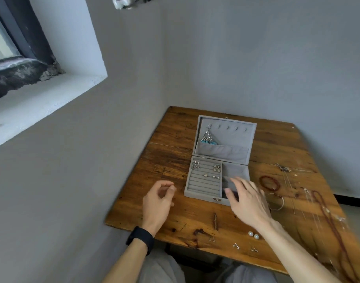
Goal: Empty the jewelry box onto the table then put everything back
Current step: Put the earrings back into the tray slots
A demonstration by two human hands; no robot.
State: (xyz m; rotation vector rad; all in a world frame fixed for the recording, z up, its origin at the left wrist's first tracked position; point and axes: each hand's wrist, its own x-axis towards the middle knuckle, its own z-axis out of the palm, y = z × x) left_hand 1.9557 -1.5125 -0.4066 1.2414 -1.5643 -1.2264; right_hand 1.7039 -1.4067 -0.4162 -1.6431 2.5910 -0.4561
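– Fingers [242, 185] of the right hand [246, 199] are spread apart and hold nothing. They float over the front right part of the jewelry box [199, 186].
– And the left hand [158, 199]?
– Its fingers curl, thumb tip close to the first finger. I cannot tell if they pinch something tiny.
– Where is the box?
– Open on the worktop [175, 217], just right of the left hand. Little earrings [216, 168] sit in its soft rows. A red bracelet [269, 182], two pearl earrings [253, 235] and a long bead necklace [328, 217] lie on the wood.
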